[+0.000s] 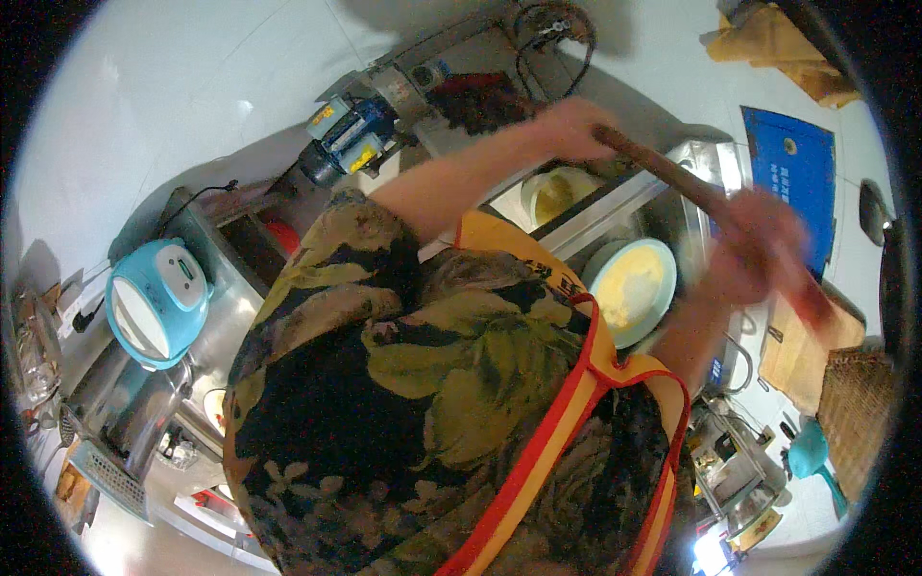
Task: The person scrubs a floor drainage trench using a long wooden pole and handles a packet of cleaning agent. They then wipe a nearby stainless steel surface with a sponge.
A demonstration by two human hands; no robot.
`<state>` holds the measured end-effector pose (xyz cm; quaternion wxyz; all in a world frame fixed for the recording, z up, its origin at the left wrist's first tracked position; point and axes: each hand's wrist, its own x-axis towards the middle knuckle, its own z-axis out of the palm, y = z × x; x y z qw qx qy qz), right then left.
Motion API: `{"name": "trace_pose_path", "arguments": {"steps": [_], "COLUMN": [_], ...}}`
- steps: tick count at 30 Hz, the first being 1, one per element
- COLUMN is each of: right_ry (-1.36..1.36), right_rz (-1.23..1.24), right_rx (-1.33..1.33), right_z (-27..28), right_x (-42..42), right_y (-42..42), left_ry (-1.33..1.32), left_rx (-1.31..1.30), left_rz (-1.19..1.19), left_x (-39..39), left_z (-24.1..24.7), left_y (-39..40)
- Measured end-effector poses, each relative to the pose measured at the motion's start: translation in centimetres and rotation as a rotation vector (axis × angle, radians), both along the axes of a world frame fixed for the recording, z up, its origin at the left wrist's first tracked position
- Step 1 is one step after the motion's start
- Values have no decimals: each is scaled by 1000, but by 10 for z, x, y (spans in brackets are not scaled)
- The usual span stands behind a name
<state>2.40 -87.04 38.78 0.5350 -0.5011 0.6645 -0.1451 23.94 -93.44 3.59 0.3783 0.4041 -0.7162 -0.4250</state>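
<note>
Both of my hands grip a long brown wooden stick [670,173] raised over the work area. My left hand [576,129] is closed around its upper left end. Farther down to the right, my right hand [763,237], blurred, is closed around it too; a reddish blurred end shows beyond. Below the stick stands a pale green basin [666,288] with a yellow, grainy or pasty mass [634,277] inside. A container with yellowish contents [558,198] sits under my left forearm, beside a metal rail [601,216].
A blue electric motor [360,129] belongs to a machine at the upper left. A light blue rice cooker [162,302] stands on a metal counter at left. A blue panel [789,173] and a wooden board [799,353] are at right. A coiled cable [555,43] lies at the top.
</note>
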Motion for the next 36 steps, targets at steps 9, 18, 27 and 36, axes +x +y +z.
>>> {"name": "trace_pose_path", "arguments": {"steps": [9,18,27,36], "right_ry": [-226,-850,-926,-949], "right_rz": [35,444,541,50], "right_rx": [-1114,-708,-604,-598], "right_z": [-59,-80,-48,-159], "right_x": [28,34,25,59], "right_y": [44,19,18,-28], "left_ry": [-8,55,92,-150], "left_rx": [-47,-16,-246,87], "left_rz": [113,196,63,-23], "left_x": [-47,-56,-16,-11], "left_z": [35,26,66,-8], "left_y": [49,70,67,18]}}
